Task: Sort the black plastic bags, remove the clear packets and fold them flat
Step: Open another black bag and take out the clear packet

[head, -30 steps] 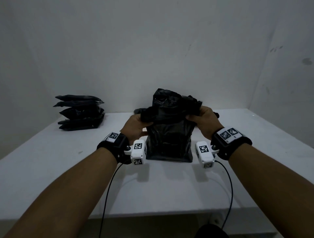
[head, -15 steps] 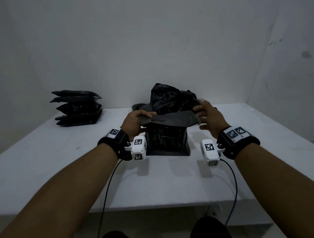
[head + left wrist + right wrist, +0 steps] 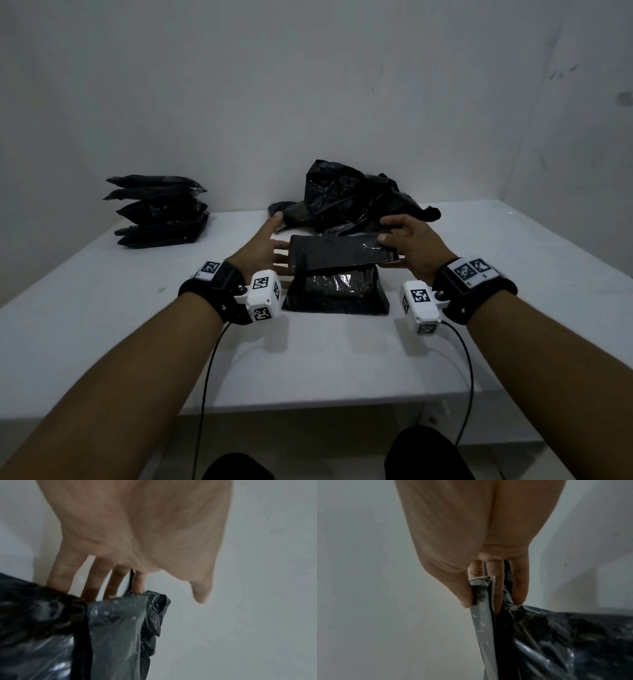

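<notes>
Right hand [image 3: 416,245] pinches the right end of a flat packet [image 3: 339,253], thumb on one face and fingers behind it, as the right wrist view confirms. Left hand [image 3: 262,248] is spread wide with straight fingers at the packet's left end; whether it bears on the packet or merely stands beside it cannot be told. The packet is held level, just above a filled black bag [image 3: 337,294] that sits on the tabletop [image 3: 102,325].

Progress, as judged: a stack of flat black bags [image 3: 159,210] lies at the far left of the tabletop, well apart from the work, which suggests several items are finished. A crumpled heap of black plastic [image 3: 349,198] sits behind the hands and appears unsorted. The task looks partly done, with the heap and the present bag outstanding.

Against the earlier frames: one second ago both hands gripped bunched plastic at the top of the upright bag. Half a second ago a flat strip was drawn out between both hands. Now the left hand has let go and opened, the right alone holds the packet, and the bag below sits lower and flatter.
</notes>
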Tool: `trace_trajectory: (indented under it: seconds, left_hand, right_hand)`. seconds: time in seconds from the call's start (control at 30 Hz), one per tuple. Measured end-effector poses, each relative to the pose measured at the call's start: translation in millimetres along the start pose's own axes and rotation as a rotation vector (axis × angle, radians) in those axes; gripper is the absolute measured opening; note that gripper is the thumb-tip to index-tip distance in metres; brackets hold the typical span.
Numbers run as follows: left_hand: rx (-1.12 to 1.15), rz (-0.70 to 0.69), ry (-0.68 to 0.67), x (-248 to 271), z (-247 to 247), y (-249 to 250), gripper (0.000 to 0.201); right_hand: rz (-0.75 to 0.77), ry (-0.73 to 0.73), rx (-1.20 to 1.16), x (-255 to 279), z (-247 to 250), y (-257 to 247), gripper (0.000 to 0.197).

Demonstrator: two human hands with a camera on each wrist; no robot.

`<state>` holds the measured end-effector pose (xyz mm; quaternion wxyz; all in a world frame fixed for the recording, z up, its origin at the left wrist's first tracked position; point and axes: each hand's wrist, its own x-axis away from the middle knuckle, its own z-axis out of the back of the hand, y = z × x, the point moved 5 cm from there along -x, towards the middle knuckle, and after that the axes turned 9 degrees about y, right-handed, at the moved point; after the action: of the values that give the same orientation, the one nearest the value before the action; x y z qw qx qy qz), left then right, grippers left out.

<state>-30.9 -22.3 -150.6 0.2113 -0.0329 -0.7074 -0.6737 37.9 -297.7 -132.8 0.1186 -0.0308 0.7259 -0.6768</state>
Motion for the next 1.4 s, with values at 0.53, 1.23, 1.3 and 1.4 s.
trace_trajectory:
  seconds: [0.53,1.23,1.3,1.4]
  left_hand:
    - [-0.090,-0.095,0.090,-2,-11,-15,0.016]
    - [0.346,-0.285,0.004,9,-25,-5,0.008]
    - [0.309,-0.269,-0.041,11,-22,-5,0.014]
    - [0.195,-0.245,-0.084,13,-12,-2,0.038]
  right_hand:
    - [-0.273,0.054,0.162,4,16,31,0.033]
    - [-0.407,-0.039,0.036,1,-5,23,0.024]
    - [-0.342,0.001,0.013,-5,-1,17,0.025]
    - [-0.236,-0.024,0.045,-8,1,3,0.010]
